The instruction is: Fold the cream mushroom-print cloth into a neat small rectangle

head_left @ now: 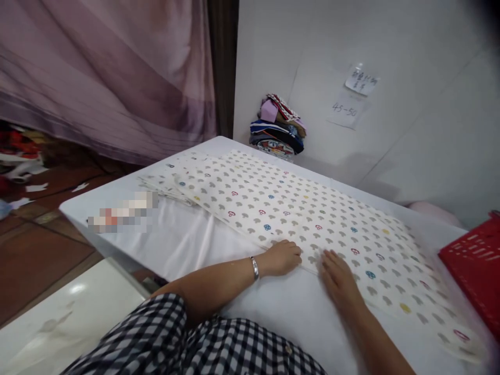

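The big white cloth with little mushrooms on it lay spread out under the hands and went on past them, far off to both sides. It was on a white surface. The person's left hand was at the near edge of the cloth with its fingers bent over. One could not tell if those fingers pinched the cloth or just pressed on it. A shiny bracelet was on that wrist. The right hand was near the left one, also at the near edge. It lay flat, with its fingers out straight and close together, holding nothing. Off to the left of the left hand, on the surface, was a small blurred thing, too fuzzy to name. Far to the right of the right hand was a red basket. Well beyond both hands, by the wall, folded clothes sat in a pile.
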{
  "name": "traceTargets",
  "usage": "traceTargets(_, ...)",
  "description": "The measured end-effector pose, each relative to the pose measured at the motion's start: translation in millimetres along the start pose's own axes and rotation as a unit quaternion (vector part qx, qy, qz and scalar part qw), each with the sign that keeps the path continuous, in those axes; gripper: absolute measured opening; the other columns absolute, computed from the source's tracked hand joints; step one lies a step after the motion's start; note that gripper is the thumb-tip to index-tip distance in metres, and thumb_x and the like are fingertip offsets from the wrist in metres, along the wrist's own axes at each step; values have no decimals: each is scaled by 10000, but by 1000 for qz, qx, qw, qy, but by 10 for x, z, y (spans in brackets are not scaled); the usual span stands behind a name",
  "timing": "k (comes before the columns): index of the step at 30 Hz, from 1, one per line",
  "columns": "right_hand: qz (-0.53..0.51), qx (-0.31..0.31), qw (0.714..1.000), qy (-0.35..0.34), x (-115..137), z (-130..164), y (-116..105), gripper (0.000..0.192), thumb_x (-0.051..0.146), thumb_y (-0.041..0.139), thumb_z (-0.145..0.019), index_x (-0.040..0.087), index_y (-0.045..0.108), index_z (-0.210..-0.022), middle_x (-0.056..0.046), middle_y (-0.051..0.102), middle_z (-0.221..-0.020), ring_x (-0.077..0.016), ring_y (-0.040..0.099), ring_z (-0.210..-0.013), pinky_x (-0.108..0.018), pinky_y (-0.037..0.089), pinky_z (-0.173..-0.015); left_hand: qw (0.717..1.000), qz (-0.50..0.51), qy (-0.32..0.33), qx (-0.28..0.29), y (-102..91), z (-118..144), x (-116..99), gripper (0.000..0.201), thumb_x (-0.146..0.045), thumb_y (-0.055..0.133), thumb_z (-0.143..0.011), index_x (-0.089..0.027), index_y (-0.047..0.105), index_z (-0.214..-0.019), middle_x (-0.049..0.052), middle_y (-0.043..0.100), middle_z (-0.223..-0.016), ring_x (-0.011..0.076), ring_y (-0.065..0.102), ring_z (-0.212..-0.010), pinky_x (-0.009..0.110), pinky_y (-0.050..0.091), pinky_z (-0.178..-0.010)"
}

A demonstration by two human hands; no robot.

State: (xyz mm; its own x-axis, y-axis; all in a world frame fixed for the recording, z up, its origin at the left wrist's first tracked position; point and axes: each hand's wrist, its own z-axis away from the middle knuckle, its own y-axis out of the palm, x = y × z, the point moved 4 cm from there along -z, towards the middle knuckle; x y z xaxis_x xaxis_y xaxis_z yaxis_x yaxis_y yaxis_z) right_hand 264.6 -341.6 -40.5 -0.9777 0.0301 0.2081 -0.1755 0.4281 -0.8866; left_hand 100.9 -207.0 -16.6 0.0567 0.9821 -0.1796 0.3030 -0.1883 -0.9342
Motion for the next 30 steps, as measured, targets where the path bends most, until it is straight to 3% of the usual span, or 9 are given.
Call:
traceTargets(3,-39,1,992,-119,492,-293,190,313,275,446,-910,200,599,-1172,-107,600,-1218,-248,507,-1187,-441,449,-962,999,-23,-14,-23,-47,132,70,183,-218,495,-886,-171,606,-747,36,599,-833,157,497,-824,302,342,-728)
traceTargets(5,-64,-3,987,-150,700,-447,266,278,240,445,-908,203,621,-1120,-106,622,-1153,-231,551,-1105,-410,474,-916,998,-35,-31,-35,-108,265,150,194,-251,488,-897,-173,615,-772,35,601,-831,159,500,-827,307,343,-740)
traceTargets(11,-61,56,987,-139,1096,-807,403,242,170,426,-891,175,637,-1010,-92,610,-932,-201,554,-861,-344,480,-762,992,-28,-114,-51,-402,800,484,166,-254,483,-899,-186,631,-869,36,631,-885,156,528,-863,300,366,-780)
traceTargets(19,-57,63,984,-156,1380,-971,612,185,164,457,-877,192,636,-919,-65,581,-872,-193,528,-814,-321,441,-739,955,-62,-271,-106,-870,1588,1081,182,-245,491,-881,-203,659,-827,53,645,-920,166,565,-892,303,406,-805)
traceTargets(22,-52,76,982,-162,1435,-1045,666,193,165,469,-874,193,629,-977,-59,577,-865,-187,529,-808,-309,435,-735,906,-84,-389,-147,-1103,1882,1280,190,-250,486,-860,-203,670,-843,66,644,-975,192,571,-931,318,422,-829)
traceTargets(25,-33,92,982,-162,1522,-1135,703,178,165,496,-866,186,624,-987,-56,580,-863,-189,528,-809,-308,425,-742,812,-47,-541,-215,-1277,2127,1402,191,-268,501,-821,-195,666,-883,63,647,-1002,195,592,-895,302,446,-796)
traceTargets(28,-22,105,982,-158,1628,-1228,740,130,161,503,-867,198,627,-849,-51,580,-844,-192,526,-808,-305,416,-729,702,113,-653,-261,-1254,2246,1452,140,-278,571,-754,-183,647,-823,29,667,-811,160,604,-701,261,453,-673)
traceTargets(30,-21,103,981,-162,1697,-1291,765,130,163,506,-869,204,625,-840,-55,585,-838,-199,530,-807,-308,416,-714,646,223,-678,-271,-1167,2232,1461,108,-259,602,-721,-167,629,-772,12,650,-689,129,581,-570,229,432,-565)
